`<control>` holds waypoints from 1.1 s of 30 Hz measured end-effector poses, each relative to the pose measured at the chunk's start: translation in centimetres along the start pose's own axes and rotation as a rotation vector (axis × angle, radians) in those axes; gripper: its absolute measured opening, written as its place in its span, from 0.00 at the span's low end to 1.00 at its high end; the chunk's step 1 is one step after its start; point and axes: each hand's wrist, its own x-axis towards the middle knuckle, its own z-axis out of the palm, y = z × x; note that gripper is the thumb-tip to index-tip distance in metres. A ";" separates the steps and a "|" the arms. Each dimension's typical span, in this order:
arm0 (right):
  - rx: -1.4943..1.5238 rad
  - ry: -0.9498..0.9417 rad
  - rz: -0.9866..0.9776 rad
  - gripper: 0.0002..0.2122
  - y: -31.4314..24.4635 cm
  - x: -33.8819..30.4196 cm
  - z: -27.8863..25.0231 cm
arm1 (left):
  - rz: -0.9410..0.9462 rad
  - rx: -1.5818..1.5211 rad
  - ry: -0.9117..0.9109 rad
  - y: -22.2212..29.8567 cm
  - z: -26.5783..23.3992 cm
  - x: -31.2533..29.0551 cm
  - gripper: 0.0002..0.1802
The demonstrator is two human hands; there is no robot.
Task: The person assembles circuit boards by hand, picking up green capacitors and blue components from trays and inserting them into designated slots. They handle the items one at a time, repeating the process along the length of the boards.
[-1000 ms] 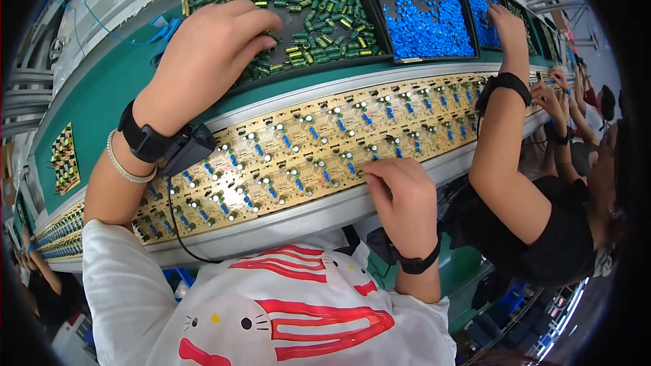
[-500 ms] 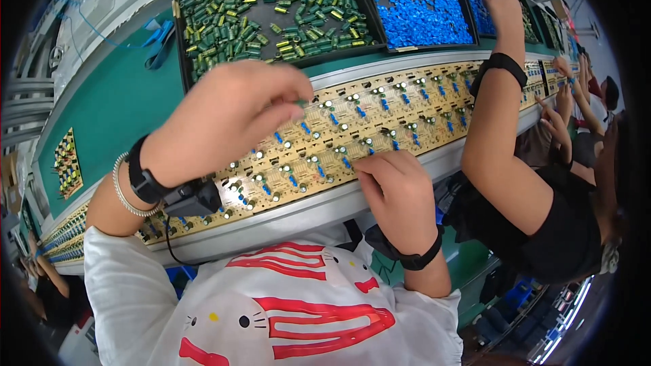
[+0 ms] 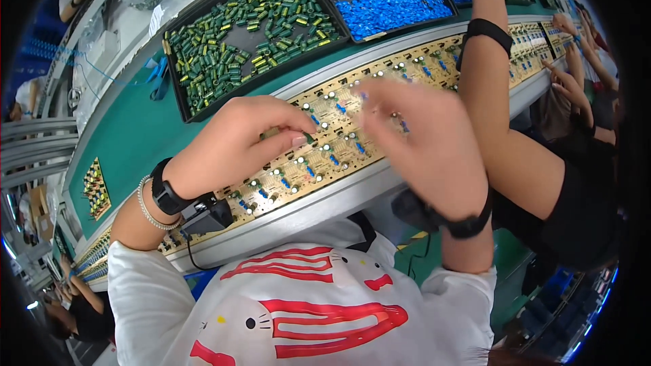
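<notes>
My left hand is over the row of tan circuit boards, its thumb and forefinger pinched on a small green capacitor just above the board surface. The hand partly hides that part. To the right, my right hand hangs above the same boards, its fingertips smeared by motion; whether anything is between them I cannot make out. Small blue components and round-topped capacitors stand upright in lines along the boards.
Beyond the boards lie a black tray of green capacitors and another of blue components. A co-worker's arm reaches across on my right. A small part-filled board rests on the green mat at left.
My left hand has come down toward the boards with the green capacitor. My right hand has lifted off the near board edge and swung up and right. The head view has shifted.
</notes>
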 end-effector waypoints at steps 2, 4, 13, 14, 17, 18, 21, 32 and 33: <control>0.051 0.171 -0.085 0.10 1.2 3.1 0.3 | 0.043 0.095 -0.033 -0.3 0.3 0.9 0.07; -0.038 0.151 -0.181 0.10 2.0 6.3 1.3 | 0.285 0.273 0.071 -0.9 1.6 2.2 0.05; -0.500 -0.173 -0.021 0.05 2.4 14.1 2.9 | 0.466 0.523 0.099 -1.2 2.9 6.3 0.05; -0.514 -0.284 -0.055 0.06 2.1 14.1 2.8 | 0.461 0.596 0.100 -1.1 3.1 6.0 0.06; -0.562 -0.312 -0.087 0.08 1.2 14.0 2.8 | 0.448 0.680 0.090 -1.4 3.1 5.8 0.07; -0.559 -0.308 -0.085 0.08 1.3 13.8 2.8 | 0.451 0.696 0.098 -1.3 3.1 5.7 0.07; -0.538 -0.255 -0.117 0.07 1.8 13.4 2.9 | 0.443 0.764 0.095 -1.0 3.3 5.6 0.07; -0.572 -0.187 -0.149 0.09 3.5 13.6 4.0 | 0.511 0.971 0.094 -0.4 3.8 5.2 0.11; -0.572 -0.187 -0.147 0.09 3.7 13.6 4.0 | 0.521 0.972 0.098 -0.4 3.9 5.1 0.12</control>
